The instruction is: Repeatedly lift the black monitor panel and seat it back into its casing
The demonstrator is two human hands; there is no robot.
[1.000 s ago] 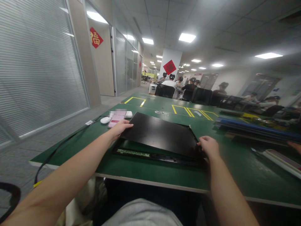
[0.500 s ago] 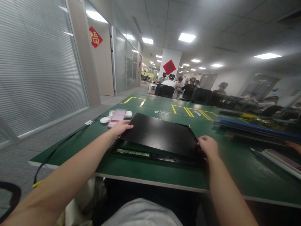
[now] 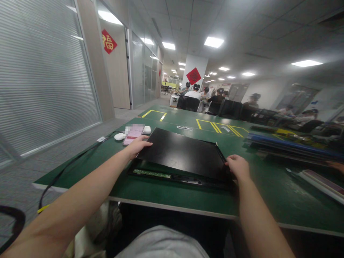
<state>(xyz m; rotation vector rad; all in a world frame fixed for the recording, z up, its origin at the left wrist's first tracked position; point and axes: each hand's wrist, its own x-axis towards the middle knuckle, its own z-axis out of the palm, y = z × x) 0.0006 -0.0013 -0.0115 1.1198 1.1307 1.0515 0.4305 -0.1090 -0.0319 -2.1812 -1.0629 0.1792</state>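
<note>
While left hand (image 3: 137,146) and right hand (image 3: 238,166) grip a black panel (image 3: 182,152), phone (image 3: 133,134) nearby, blurred blue stack (image 3: 282,144) at right, contents unclear

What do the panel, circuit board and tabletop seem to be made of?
Panel: perhaps plastic or glass, satin black, from its soft glare. Circuit board: probably resin laminate, green with pale specks; finish unclear. Tabletop: perhaps rubber or laminate, smooth, with dull reflections.

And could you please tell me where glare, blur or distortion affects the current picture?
In the head view, a soft sheen lies on the black panel; in the head view, the nearest ceiling light looks burnt out to white; also in the head view, the blue stack is smeared, and the window blinds slant, likely from wide-angle distortion.
</note>
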